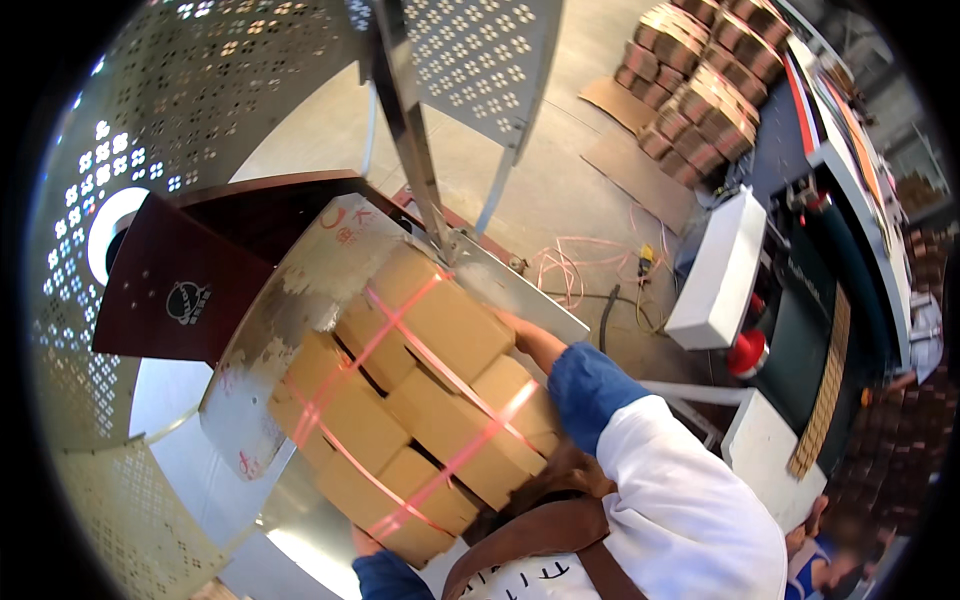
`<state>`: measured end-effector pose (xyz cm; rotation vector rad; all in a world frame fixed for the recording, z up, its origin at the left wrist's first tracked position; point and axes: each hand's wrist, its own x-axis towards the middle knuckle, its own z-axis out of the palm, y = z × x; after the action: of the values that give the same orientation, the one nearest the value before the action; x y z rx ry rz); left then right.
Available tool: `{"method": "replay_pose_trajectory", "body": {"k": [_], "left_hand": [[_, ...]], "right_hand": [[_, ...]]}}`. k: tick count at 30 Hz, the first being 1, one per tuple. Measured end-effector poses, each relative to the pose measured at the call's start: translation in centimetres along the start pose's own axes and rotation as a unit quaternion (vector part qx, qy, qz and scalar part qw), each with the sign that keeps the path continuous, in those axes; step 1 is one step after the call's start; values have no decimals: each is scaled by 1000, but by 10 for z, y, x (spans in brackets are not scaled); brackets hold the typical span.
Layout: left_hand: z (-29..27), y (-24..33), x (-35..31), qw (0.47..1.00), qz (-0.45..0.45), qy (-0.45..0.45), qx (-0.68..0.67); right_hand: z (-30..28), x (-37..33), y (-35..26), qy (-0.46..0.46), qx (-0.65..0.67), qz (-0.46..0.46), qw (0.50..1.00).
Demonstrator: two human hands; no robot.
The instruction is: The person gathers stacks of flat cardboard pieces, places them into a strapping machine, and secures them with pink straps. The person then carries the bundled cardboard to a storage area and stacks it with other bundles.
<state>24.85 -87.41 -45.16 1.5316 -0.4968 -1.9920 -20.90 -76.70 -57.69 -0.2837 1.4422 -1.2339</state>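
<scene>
A large bundle of flattened brown cardboard cartons (440, 400), bound crosswise with pink strapping, lies tilted between my arms on a worn metal table (330, 250). My right hand (520, 330) grips its far right side, the fingertips hidden behind the cardboard. Down at the near left corner, my left hand (367, 543) holds the bundle's edge; most of its fingers are out of sight. Both arms wear blue sleeve covers at the wrist. The near edge of the bundle is close to my brown apron (540, 535).
Beyond the table stands a dark red machine arm (185, 285), with perforated metal guards (470, 60) around it. An upright metal bar (405, 120) rises at the table's far corner. Pink strap loops (562, 270) and cables lie on the floor. Stacked cardboard bundles (700, 125) and a conveyor machine (800, 330) stand right. Another person (815, 565) is at lower right.
</scene>
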Motion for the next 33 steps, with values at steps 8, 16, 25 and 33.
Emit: {"method": "replay_pose_trajectory", "body": {"k": [8, 16, 25, 33], "left_hand": [[-14, -21, -1, 996, -48, -8, 69], [69, -64, 23, 987, -84, -57, 122], [237, -130, 28, 969, -107, -124, 188], [414, -182, 21, 938, -128, -220, 234]], "right_hand": [[16, -101, 57, 131, -91, 107, 981], [-27, -105, 57, 135, -26, 55, 989], [-215, -201, -22, 156, 189, -64, 967], [-392, -335, -145, 245, 262, -221, 907]]}}
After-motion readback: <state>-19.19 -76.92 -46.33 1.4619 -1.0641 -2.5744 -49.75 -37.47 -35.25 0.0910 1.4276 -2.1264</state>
